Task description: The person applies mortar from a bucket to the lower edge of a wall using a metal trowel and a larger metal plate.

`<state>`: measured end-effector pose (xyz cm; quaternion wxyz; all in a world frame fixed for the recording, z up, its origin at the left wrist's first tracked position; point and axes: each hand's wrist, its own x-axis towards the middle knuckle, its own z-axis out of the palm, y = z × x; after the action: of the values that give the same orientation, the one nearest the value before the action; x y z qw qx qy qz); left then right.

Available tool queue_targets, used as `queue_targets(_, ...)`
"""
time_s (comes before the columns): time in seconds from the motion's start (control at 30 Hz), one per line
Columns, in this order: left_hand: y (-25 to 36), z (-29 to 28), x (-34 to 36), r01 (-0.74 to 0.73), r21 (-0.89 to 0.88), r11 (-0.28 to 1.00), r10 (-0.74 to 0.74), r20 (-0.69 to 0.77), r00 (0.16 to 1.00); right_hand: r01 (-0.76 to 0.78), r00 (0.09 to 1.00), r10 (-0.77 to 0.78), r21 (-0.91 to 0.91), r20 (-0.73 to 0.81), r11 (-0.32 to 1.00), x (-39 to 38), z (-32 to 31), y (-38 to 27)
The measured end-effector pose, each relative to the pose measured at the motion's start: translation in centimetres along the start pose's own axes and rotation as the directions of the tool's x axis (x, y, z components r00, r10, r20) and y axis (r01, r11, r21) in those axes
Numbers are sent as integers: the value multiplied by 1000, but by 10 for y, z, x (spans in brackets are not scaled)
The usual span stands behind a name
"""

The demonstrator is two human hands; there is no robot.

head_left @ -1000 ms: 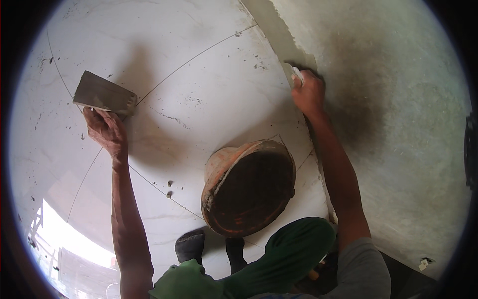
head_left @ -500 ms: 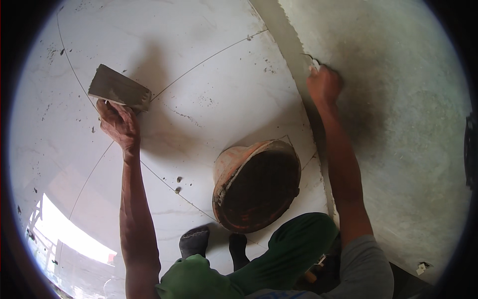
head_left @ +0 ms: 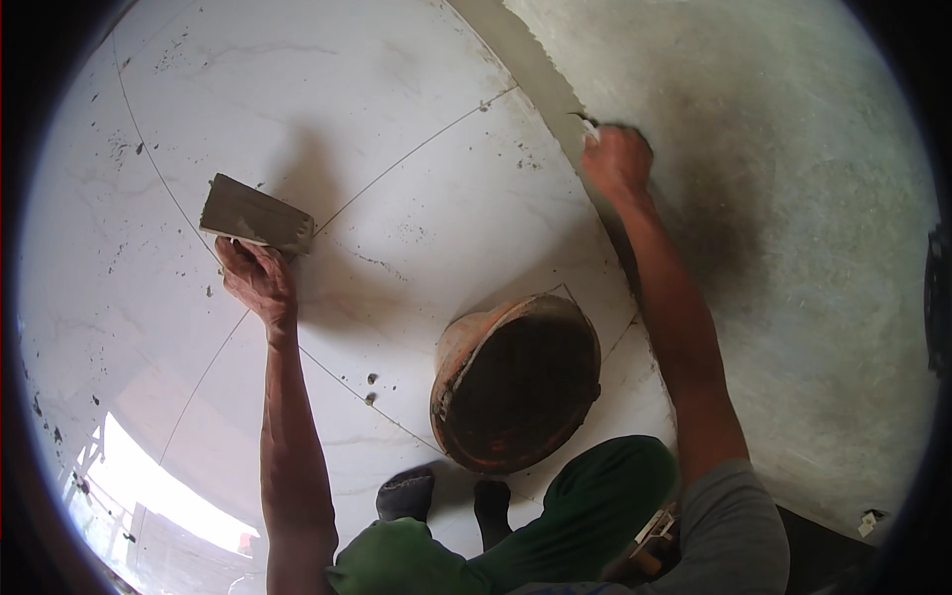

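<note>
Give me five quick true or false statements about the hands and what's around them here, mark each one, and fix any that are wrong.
1. The left hand holds a rectangular grey board. True.
2. The right hand is empty. False: it grips a tool, mostly hidden by the hand.
3. A bucket stands on the pale tiled floor. True.
4. The left hand is touching the bucket. False: the two are apart, with floor showing between them.
5. The person's trousers are green. True.
</note>
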<state>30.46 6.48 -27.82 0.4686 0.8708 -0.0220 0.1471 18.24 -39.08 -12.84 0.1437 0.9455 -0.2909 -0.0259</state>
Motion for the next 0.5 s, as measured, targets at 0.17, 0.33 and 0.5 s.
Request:
queue_targets(0.17, -10, -7, 2, -16, 17, 1000, 17, -7, 1000, 18, 1000, -20, 159, 7, 987, -7, -41, -1)
queue_targets(0.33, -14, -2, -7, -41, 45, 998, 42, -7, 999, 67, 987, -68, 12, 147, 998, 20, 11, -23)
queue_targets(0.5, 3, -3, 5, -16, -46, 999, 15, -33, 999, 33, 999, -30, -128, 24, 991, 50, 24, -32)
